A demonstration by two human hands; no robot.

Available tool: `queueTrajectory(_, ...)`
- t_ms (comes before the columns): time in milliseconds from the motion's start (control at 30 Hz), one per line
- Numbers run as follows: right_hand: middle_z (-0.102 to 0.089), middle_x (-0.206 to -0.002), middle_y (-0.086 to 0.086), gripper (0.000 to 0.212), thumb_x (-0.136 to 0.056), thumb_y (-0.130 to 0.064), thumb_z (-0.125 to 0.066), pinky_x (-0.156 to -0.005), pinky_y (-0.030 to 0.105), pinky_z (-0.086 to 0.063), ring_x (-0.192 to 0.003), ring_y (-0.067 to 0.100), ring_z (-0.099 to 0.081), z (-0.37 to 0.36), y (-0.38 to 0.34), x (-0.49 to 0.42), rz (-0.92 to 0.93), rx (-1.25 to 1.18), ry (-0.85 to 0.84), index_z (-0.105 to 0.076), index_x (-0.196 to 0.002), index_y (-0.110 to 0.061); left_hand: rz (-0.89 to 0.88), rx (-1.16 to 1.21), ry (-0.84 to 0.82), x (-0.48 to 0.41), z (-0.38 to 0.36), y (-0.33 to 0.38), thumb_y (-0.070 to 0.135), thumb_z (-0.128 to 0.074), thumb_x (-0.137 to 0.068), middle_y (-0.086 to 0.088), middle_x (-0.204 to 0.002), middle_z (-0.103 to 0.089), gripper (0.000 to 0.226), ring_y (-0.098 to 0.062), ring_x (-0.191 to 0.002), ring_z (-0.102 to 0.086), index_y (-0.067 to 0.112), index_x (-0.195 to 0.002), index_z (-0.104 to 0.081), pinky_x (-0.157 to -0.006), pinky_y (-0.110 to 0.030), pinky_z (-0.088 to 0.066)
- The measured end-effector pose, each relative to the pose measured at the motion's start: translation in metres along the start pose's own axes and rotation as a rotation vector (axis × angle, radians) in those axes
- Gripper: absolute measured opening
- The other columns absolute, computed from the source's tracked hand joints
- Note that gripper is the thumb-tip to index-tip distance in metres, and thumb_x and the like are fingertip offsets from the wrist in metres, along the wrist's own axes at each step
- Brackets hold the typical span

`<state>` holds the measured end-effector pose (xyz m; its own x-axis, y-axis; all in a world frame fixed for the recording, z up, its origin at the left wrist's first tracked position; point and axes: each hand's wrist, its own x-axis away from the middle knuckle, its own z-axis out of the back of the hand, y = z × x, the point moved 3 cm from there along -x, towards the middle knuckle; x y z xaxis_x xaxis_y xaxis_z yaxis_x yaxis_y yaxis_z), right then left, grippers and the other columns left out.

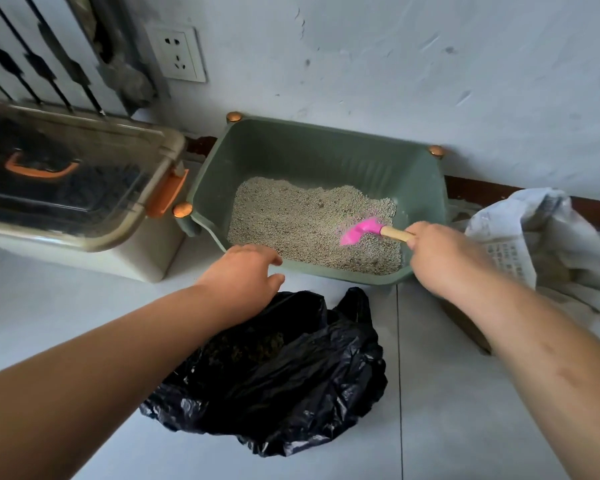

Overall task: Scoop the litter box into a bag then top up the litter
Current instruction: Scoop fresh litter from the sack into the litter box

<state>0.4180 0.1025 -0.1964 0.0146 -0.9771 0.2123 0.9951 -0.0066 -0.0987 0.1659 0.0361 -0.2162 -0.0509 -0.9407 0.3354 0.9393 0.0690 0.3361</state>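
On the floor, against the wall: a green litter box is sitting with pale litter lying across its bottom.
Right hand: the right hand is gripping the wooden handle of a pink scoop, fingers wrapped round it; the blade is lying in the litter near the box's right front corner.
Scoop's line: the handle is running from the right hand leftward and slightly away, so the blade is pointing toward the box's middle.
Left hand: the left hand is hovering between the box's near rim and the bag's top edge, fingers loosely curled and holding nothing visible.
Black bag: the black bag is lying crumpled and open-mouthed just in front of the box, between the two forearms; something dark is showing inside.
The turning point: the bag's mouth is lying nearer the person and left of the blade, so a loaded scoop would likely be travelling back over the near rim; the left hand is the nearer one for holding the mouth open.
Beside the box: a white sack is slumping at right, probably the fresh litter; a lidded storage bin is standing at left.
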Motion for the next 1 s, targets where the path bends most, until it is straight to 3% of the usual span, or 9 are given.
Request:
queueTrajectory(233,-0.060,-0.096,0.010,0.021,-0.096,-0.007,-0.044,-0.066,0.032,-0.043,-0.088,0.030,-0.059,-0.012,-0.018,-0.008,-0.121,-0.020,-0.055,-0.054,-0.115,-0.007,0.011,-0.025,0.012,0.013,0.009,0.007,0.035,-0.049,-0.099,-0.001,-0.147,-0.048,0.041,-0.020,-0.140,-0.036,0.022,-0.138,-0.052,-0.112,-0.034,-0.031)
queueTrajectory(400,-0.063,-0.105,0.012,0.030,-0.094,-0.001,-0.045,-0.070,0.032,-0.047,-0.097,0.028,-0.062,-0.023,-0.040,-0.014,-0.075,-0.001,-0.190,-0.057,-0.122,-0.001,0.030,-0.050,0.024,0.022,0.013,0.009,0.036,-0.048,-0.100,0.001,-0.149,-0.045,0.042,-0.018,-0.141,-0.034,0.023,-0.139,-0.050,-0.112,-0.033,-0.030)
queueTrajectory(433,-0.063,-0.098,0.010,0.028,-0.094,-0.002,-0.047,-0.069,0.032,-0.047,-0.094,0.029,-0.061,-0.023,-0.039,-0.013,-0.084,-0.024,-0.190,-0.058,-0.119,-0.002,0.031,-0.052,0.022,0.023,0.013,0.010,0.036,-0.048,-0.100,0.000,-0.149,-0.045,0.042,-0.018,-0.141,-0.033,0.023,-0.139,-0.050,-0.112,-0.033,-0.030)
queueTrajectory(500,-0.053,-0.079,0.004,0.020,-0.094,-0.004,-0.048,-0.062,0.031,-0.042,-0.083,0.027,-0.056,-0.023,-0.033,-0.008,-0.103,-0.090,-0.152,-0.058,-0.112,-0.005,0.032,-0.046,0.008,0.024,0.012,0.013,0.036,-0.048,-0.100,-0.001,-0.149,-0.045,0.042,-0.019,-0.142,-0.032,0.022,-0.140,-0.050,-0.113,-0.035,-0.030)
queueTrajectory(600,-0.056,-0.087,0.006,0.015,-0.096,-0.007,-0.046,-0.064,0.031,-0.038,-0.080,0.027,-0.052,-0.015,-0.019,0.004,-0.097,-0.087,-0.133,-0.055,-0.107,-0.005,0.017,-0.054,-0.001,0.022,0.013,0.025,0.036,-0.048,-0.100,0.000,-0.148,-0.046,0.042,-0.020,-0.141,-0.033,0.022,-0.140,-0.050,-0.113,-0.036,-0.031)
queueTrajectory(700,-0.056,-0.084,0.006,0.021,-0.100,-0.018,-0.038,-0.057,0.031,-0.034,-0.075,0.027,-0.052,0.014,-0.001,0.015,0.023,-0.138,0.027,-0.055,-0.107,-0.008,-0.022,-0.069,0.017,0.017,0.015,0.039,0.034,-0.047,-0.100,-0.001,-0.145,-0.049,0.040,-0.021,-0.138,-0.036,0.022,-0.138,-0.051,-0.113,-0.038,-0.033)
queueTrajectory(767,-0.052,-0.076,0.002,0.021,-0.101,-0.026,-0.036,-0.056,0.032,-0.031,-0.068,0.025,-0.047,0.037,0.008,0.022,0.086,-0.312,0.113,-0.053,-0.100,-0.015,-0.032,-0.070,0.021,0.015,0.015,0.048,0.030,-0.044,-0.101,-0.002,-0.145,-0.049,0.039,-0.021,-0.138,-0.036,0.022,-0.138,-0.051,-0.114,-0.038,-0.032)
queueTrajectory(867,-0.039,-0.060,0.002,0.022,-0.095,-0.029,-0.048,-0.047,0.029,-0.029,-0.053,0.023,-0.038,0.051,0.020,0.038,0.025,-0.763,0.034,-0.049,-0.077,-0.017,-0.049,-0.094,0.001,0.010,0.009,0.061,0.025,-0.042,-0.102,-0.004,-0.144,-0.050,0.037,-0.023,-0.137,-0.037,0.021,-0.138,-0.051,-0.114,-0.039,-0.031)
queueTrajectory(1000,-0.034,-0.064,0.001,0.011,-0.099,-0.021,-0.042,-0.033,0.015,-0.016,-0.044,0.008,-0.025,0.045,0.045,0.077,-0.237,-1.219,-0.218,-0.046,-0.092,-0.013,-0.101,-0.132,-0.019,0.008,-0.005,0.094,0.024,-0.041,-0.103,-0.005,-0.144,-0.050,0.037,-0.025,-0.135,-0.039,0.020,-0.138,-0.051,-0.112,-0.039,-0.032)
